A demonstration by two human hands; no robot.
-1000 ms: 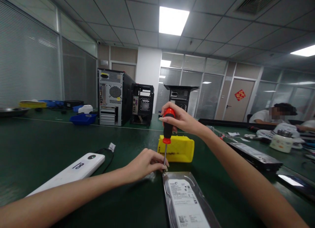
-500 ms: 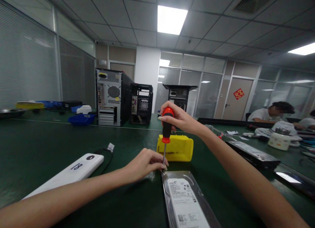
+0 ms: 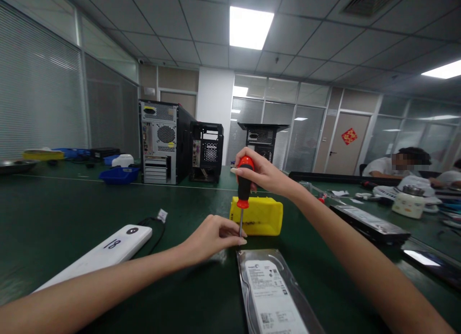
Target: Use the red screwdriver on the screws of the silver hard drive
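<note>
A red-and-black screwdriver (image 3: 244, 190) stands almost upright, with my right hand (image 3: 261, 170) wrapped around its handle. Its tip meets the far left corner of a hard drive (image 3: 272, 290), which lies label up on the green table. My left hand (image 3: 212, 238) pinches the thin shaft low down, just above that corner. Whether a screw sits under the tip is too small to make out. Right behind the fingers, a yellow plastic bin (image 3: 264, 216) rests on the table.
To the left lies a white power strip (image 3: 108, 250) marked 18. A computer case (image 3: 160, 142) and a blue bin (image 3: 119, 175) stand farther back. On the right are another drive (image 3: 370, 223), a phone (image 3: 434, 266) and a cream jar (image 3: 408, 202). A person (image 3: 387, 166) sits beyond.
The fingers of my left hand have shifted very slightly up the shaft, away from the drive's corner. The screwdriver and my right hand look nearly the same.
</note>
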